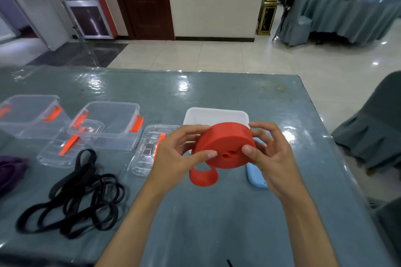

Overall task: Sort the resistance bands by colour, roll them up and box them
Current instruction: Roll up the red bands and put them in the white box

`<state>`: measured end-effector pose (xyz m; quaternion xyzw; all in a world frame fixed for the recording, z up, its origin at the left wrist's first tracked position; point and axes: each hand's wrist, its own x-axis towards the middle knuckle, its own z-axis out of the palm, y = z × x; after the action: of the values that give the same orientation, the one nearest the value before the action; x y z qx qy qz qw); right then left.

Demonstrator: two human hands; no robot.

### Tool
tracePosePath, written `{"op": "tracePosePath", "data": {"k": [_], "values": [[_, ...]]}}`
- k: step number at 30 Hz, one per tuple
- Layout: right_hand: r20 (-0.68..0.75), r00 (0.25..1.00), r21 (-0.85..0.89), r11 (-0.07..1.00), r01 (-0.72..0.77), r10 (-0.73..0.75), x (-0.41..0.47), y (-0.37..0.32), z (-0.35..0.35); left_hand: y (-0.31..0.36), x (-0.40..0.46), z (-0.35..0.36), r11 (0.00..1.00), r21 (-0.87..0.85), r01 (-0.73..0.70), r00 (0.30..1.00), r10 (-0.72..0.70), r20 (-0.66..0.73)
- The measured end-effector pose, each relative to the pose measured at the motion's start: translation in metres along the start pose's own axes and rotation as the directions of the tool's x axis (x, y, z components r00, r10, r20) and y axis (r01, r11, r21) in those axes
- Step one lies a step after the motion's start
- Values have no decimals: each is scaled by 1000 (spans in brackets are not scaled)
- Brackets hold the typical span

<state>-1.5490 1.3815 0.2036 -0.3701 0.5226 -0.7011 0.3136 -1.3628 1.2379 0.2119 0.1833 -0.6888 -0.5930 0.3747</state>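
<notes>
Hands squeeze the red band roll [225, 145] from both sides, left hand [173, 154] and right hand [269, 154], so it cannot spring open. Its loose tail hangs below. Behind the hands waits a white box [217, 115]; black bands [73, 197] lie left on the surface [217, 223].

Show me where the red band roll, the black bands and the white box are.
red band roll [225, 145]: head view, flat face of the roll.
black bands [73, 197]: head view, middle of the heap.
white box [214, 115]: head view, inner far wall.

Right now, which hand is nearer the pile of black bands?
Left. The left hand grips the red roll just right of the black bands; the right hand is farther right.
</notes>
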Motion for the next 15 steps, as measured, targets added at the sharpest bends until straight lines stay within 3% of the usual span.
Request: {"op": "tracePosePath", "data": {"k": [7,12,15], "values": [[16,997,-129,989,-67,70,-13,1,-14,-8,-2,8,997,-74,-8,1000,6,-19],[-69,995,-12,998,-66,65,-21,9,-10,-19,-14,1,994,-87,64,997,-60,53],[-24,991,-42,991,-130,129,-20,10,-12,-21,-14,3,990,-112,85,996,-87,-8]]}}
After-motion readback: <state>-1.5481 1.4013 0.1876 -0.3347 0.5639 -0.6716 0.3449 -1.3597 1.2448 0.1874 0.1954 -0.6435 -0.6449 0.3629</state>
